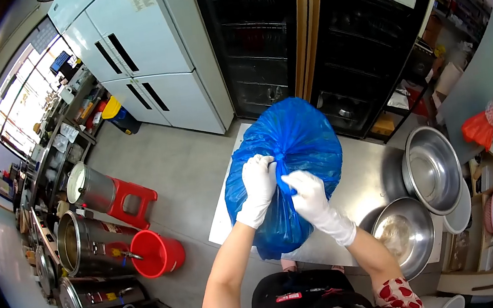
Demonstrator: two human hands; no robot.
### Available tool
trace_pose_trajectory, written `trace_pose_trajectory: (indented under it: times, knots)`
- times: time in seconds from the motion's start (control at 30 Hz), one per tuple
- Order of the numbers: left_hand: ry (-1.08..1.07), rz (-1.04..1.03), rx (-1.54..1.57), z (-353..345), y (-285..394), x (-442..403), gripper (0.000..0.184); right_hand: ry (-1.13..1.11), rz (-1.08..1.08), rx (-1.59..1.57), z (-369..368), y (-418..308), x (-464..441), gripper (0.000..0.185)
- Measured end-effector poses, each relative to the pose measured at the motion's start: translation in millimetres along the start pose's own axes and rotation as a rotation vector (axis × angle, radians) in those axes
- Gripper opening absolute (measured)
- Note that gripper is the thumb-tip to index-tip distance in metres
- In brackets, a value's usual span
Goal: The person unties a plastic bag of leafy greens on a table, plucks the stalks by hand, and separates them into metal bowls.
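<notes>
Gloved hands (pixel 282 192) pinching neck of blue bag (pixel 311 127); steel bowls (pixel 430 169) beside, on right.

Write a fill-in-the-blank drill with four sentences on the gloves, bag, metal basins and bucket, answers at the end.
The left hand and right hand wear ____ gloves.
The bag they hold is coloured ____.
The two large metal basins are on the person's ____ side.
The bucket is coloured ____.

Missing words: white; blue; right; red
</notes>
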State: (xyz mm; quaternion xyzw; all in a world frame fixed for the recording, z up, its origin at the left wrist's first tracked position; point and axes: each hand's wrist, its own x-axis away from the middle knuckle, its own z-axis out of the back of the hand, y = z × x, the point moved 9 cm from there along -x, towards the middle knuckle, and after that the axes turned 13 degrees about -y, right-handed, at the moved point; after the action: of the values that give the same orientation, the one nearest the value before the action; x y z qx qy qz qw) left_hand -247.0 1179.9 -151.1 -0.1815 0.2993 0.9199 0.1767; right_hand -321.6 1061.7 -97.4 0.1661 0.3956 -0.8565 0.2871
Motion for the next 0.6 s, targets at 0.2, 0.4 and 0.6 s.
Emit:
trace_pose_trajectory:
  times: [0.2, 0.4, 0.6]
  knots:
    - [0.012, -0.010, 0.008, -3.0, -10.1, 2.8, 0.009, -0.211, 0.151, -0.154, 12.3, -52.8, 17.1, 0.037]
    - [-0.020, 0.056, 0.232, 12.9, -11.9, 4.9, 0.006, -0.025, -0.319, -0.355, 61.9, 80.1, -23.8, 0.030]
    - [0.019, 0.010, 0.264, 17.9, -8.2, 8.0, 0.008, -0.185, 0.054, 0.333, -20.7, 101.4, -63.3, 0.031]
